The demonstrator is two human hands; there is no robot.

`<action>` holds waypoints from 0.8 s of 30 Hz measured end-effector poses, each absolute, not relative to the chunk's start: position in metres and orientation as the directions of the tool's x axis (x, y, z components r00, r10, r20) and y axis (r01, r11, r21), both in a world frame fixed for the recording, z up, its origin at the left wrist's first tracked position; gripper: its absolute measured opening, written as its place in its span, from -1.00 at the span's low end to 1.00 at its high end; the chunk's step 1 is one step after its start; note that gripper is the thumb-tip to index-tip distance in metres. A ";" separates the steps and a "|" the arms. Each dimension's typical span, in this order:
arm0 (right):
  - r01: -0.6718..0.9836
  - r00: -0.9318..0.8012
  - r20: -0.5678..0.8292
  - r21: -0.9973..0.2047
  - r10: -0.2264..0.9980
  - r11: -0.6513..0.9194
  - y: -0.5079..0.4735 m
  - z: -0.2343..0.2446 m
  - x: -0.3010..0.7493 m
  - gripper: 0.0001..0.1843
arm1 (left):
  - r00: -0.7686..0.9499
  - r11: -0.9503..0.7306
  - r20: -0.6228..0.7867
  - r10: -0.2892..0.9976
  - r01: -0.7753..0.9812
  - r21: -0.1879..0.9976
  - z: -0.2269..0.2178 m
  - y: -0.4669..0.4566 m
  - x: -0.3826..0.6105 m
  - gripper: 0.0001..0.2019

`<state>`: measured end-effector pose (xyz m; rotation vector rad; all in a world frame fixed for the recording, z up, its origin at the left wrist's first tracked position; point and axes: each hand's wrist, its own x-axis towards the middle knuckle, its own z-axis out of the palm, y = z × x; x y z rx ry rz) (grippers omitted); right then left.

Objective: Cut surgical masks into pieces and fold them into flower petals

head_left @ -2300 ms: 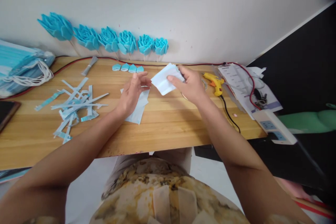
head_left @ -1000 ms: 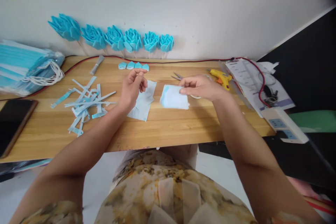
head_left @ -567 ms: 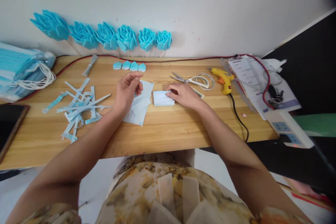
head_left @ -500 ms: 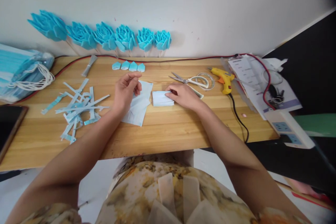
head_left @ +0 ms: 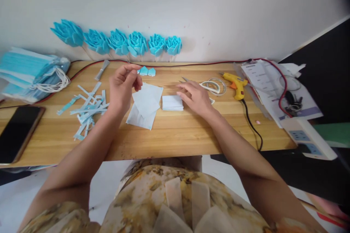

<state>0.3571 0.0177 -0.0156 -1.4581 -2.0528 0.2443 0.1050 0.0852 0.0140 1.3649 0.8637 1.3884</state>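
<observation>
My left hand (head_left: 123, 86) is raised above the table, left of two pale blue-white fabric sheets (head_left: 147, 98) that overlap and lie flat. Its fingers curl loosely, with the index finger stretched out, and no object shows in it. To the right, my right hand (head_left: 197, 98) has its fingers spread, with the tips near the right edge of a small stack of pale blue-white pieces (head_left: 172, 103). Behind my left fingertips sit small folded blue pieces (head_left: 147, 71), partly hidden. White-handled scissors (head_left: 212, 87) lie beyond my right hand, which covers part of them.
Blue flowers on sticks (head_left: 137, 43) lean against the wall. Cut strips (head_left: 89, 111), a phone (head_left: 20, 134) and bagged blue masks (head_left: 30, 71) are at left. A yellow glue gun (head_left: 236, 84), papers (head_left: 262, 80) and a power strip (head_left: 308, 142) are at right.
My right fingers have come off the stack and spread. My left hand has moved left, uncovering more of the sheets. The camera view has shifted slightly.
</observation>
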 end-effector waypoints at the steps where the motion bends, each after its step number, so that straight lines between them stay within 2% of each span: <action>1: 0.800 -0.246 0.366 -0.447 0.898 0.401 0.018 -0.011 0.353 -0.69 | 0.130 -0.310 0.322 0.938 -0.103 0.945 0.019 0.084 0.103 -0.89; 4: 0.806 -0.404 0.269 -0.346 0.874 0.480 0.022 0.005 0.334 -0.70 | 0.301 -0.410 0.355 0.885 0.146 0.900 0.031 0.080 0.096 -0.84; 7: 0.838 -0.487 0.118 -0.218 0.865 0.501 0.030 0.017 0.311 -0.69 | 0.536 -0.556 0.286 0.794 0.450 0.699 0.033 0.079 0.086 -0.78; 9: 0.860 -0.490 0.041 -0.141 0.871 0.491 0.038 0.021 0.297 -0.65 | 0.611 -0.604 0.207 0.764 0.564 0.564 0.029 0.078 0.079 -0.76; 10: 0.867 -0.486 0.015 -0.114 0.874 0.484 0.042 0.022 0.291 -0.62 | 0.616 -0.605 0.187 0.765 0.589 0.536 0.026 0.077 0.076 -0.75; 12: 0.881 -0.469 -0.025 -0.089 0.883 0.465 0.049 0.021 0.281 -0.58 | 0.599 -0.584 0.182 0.780 0.590 0.558 0.018 0.074 0.071 -0.76; 14: 0.892 -0.447 -0.050 -0.094 0.893 0.441 0.056 0.017 0.273 -0.59 | 0.576 -0.549 0.197 0.794 0.539 0.639 0.010 0.071 0.065 -0.78; 19: 0.862 -0.471 -0.039 -0.234 0.881 0.450 0.064 0.008 0.270 -0.86 | 0.450 -0.328 0.147 0.881 0.356 0.875 0.000 0.062 0.046 -0.75; 22: 0.782 -0.448 0.040 -0.468 0.893 0.413 0.061 0.014 0.274 -0.91 | 0.387 -0.188 0.081 0.918 0.247 0.951 0.000 0.059 0.034 -0.66; 24: 0.643 -0.406 0.112 -0.670 0.907 0.371 0.058 0.024 0.278 -0.91 | 0.350 -0.126 0.058 0.935 0.175 0.976 0.000 0.059 0.029 -0.59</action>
